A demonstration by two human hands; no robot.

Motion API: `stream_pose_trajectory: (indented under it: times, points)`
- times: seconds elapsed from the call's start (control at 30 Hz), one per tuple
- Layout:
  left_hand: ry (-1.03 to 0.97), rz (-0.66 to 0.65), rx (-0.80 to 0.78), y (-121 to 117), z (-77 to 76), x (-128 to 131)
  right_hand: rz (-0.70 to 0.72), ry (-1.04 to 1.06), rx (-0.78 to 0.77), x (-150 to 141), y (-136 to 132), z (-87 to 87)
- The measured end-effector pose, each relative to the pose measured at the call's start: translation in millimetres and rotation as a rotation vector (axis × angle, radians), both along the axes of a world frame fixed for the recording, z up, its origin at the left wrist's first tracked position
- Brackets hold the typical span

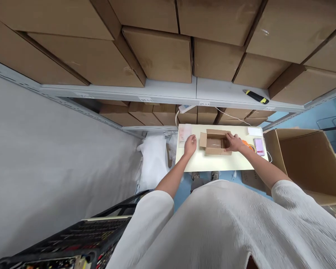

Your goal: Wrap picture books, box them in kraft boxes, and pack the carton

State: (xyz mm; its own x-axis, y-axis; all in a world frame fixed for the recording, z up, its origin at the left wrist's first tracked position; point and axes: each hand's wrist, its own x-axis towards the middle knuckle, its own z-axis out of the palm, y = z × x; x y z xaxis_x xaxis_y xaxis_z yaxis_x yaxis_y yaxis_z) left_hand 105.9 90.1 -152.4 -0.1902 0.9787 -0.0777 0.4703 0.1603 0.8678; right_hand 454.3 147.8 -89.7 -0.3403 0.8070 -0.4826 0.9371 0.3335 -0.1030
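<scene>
A small open cardboard box (214,145) sits in the middle of a pale yellow table (212,162). My right hand (234,142) rests on the box's right side, fingers curled over its edge and flap. My left hand (190,144) hovers just left of the box, fingers loosely bent, next to a clear packet (184,133) lying at the table's far left corner. Nothing visible sits in the left hand.
An orange tape roll (248,145), a pink phone (259,146) and a white paper (254,131) lie right of the box. A large open carton (308,160) stands at right. Shelves of cardboard boxes (159,54) rise behind, with a black-yellow knife (256,96). A black crate (72,243) is at lower left.
</scene>
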Motion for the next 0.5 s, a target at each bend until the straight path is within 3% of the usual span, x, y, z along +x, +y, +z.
stream_pose_trajectory:
  times: [0.1, 0.23, 0.37, 0.5]
  points:
    - [0.119, 0.178, -0.208, 13.6, -4.2, -28.9, 0.0, 0.011, 0.001, 2.9, -0.9, -1.5]
    - [0.319, 0.321, -0.433, 26.6, -11.5, -55.7, -0.018, 0.02, 0.011, 7.3, -3.2, -4.8]
    - [0.384, 0.381, -0.542, 37.8, -20.8, -59.6, -0.019, 0.037, 0.018, 11.5, -7.3, -4.9]
    - [0.398, 0.35, -0.579, 46.8, -27.3, -54.4, -0.03, 0.026, 0.004, 13.7, -10.0, -2.8]
